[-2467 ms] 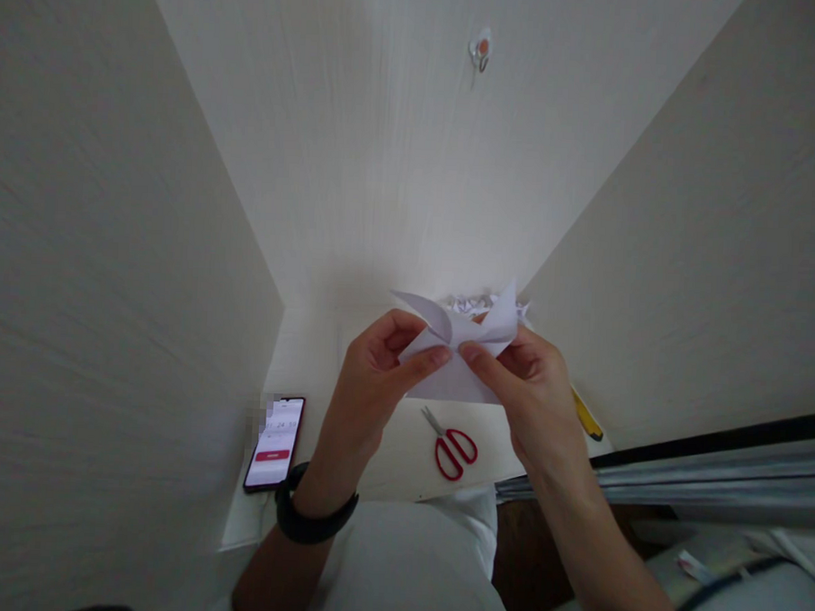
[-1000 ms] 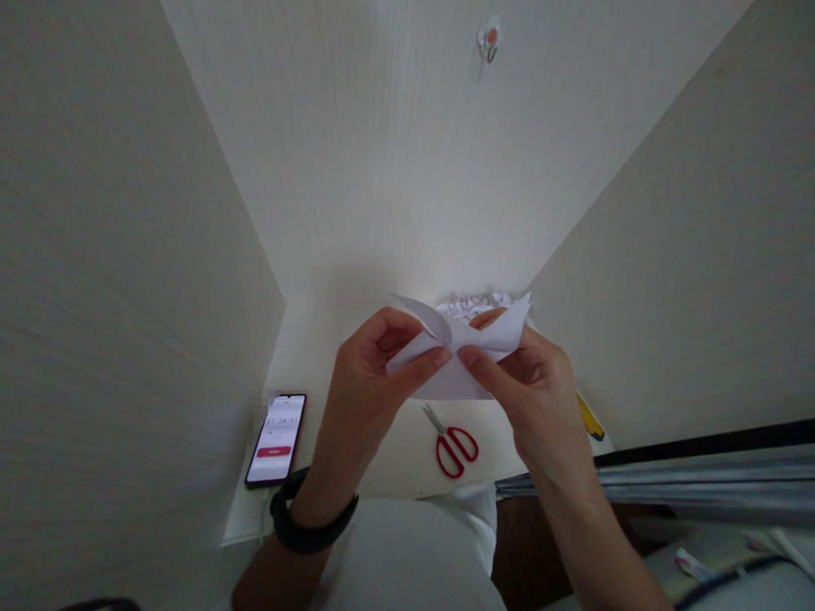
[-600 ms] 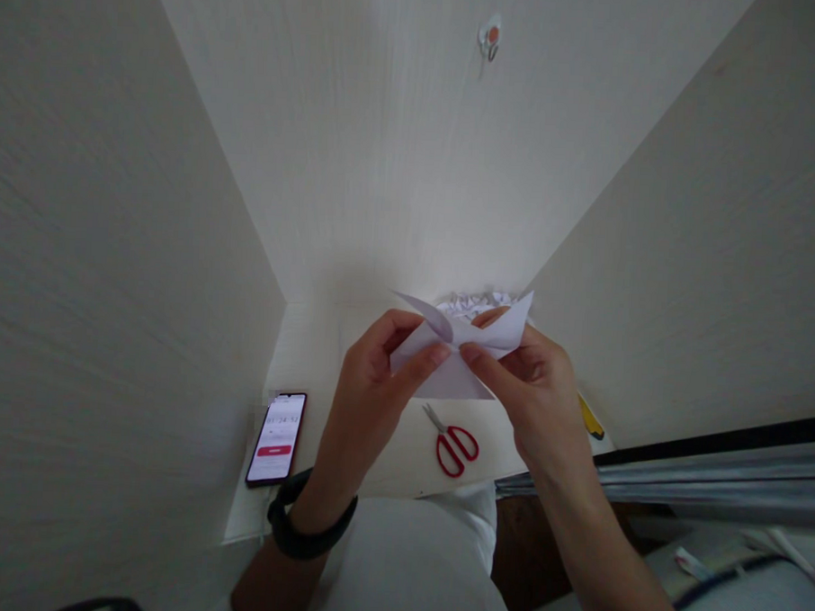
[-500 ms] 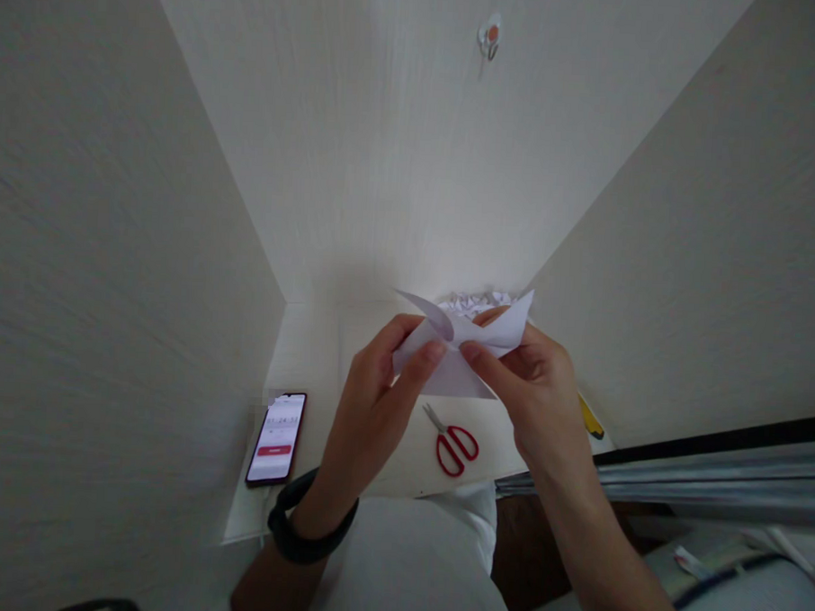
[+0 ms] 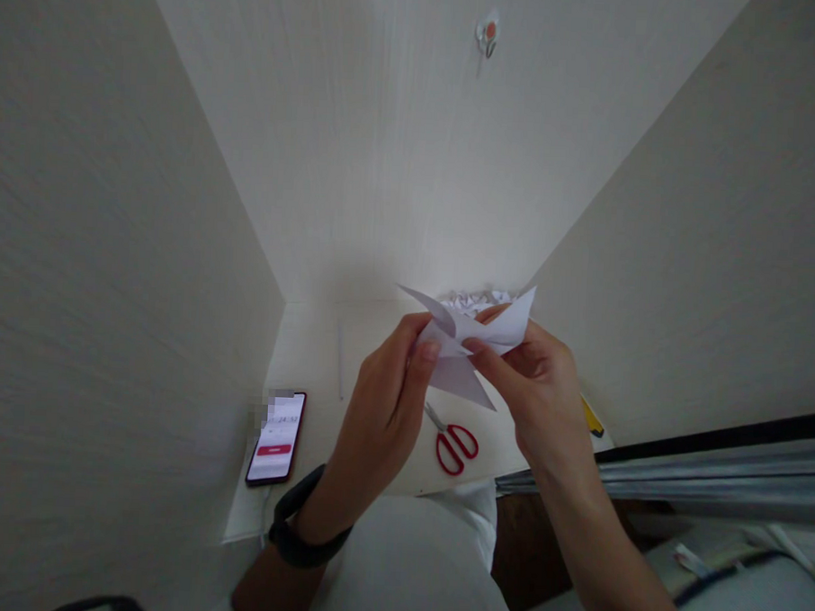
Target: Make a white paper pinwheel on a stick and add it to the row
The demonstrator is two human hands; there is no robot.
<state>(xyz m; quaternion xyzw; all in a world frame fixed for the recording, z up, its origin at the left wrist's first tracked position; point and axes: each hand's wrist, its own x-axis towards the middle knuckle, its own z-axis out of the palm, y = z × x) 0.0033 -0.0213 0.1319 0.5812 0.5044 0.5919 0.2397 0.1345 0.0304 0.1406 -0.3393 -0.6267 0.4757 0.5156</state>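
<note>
Between my hands is a white sheet of paper (image 5: 464, 380), partly folded, with pointed flaps standing up at its left and right. My left hand (image 5: 394, 386) pinches its left side between thumb and fingers. The right side is gripped by my right hand (image 5: 536, 374), its thumb pressing near the middle of the paper and its fingers behind. Both hands hold the paper in the air above the white table. Below it lies a pair of scissors (image 5: 456, 448) with red handles, the blade tips partly covered by my left hand.
A phone (image 5: 276, 439) with a lit screen lies at the table's left. Crumpled or folded white paper pieces (image 5: 479, 301) sit at the back. A yellow object (image 5: 593, 417) is at the right edge. Walls enclose the table; a hook (image 5: 488, 37) is on the back wall.
My left hand has shifted slightly right along the paper, its thumb now more upright. The paper's lower part has tilted, its right corner dipping lower. My right hand has barely moved.
</note>
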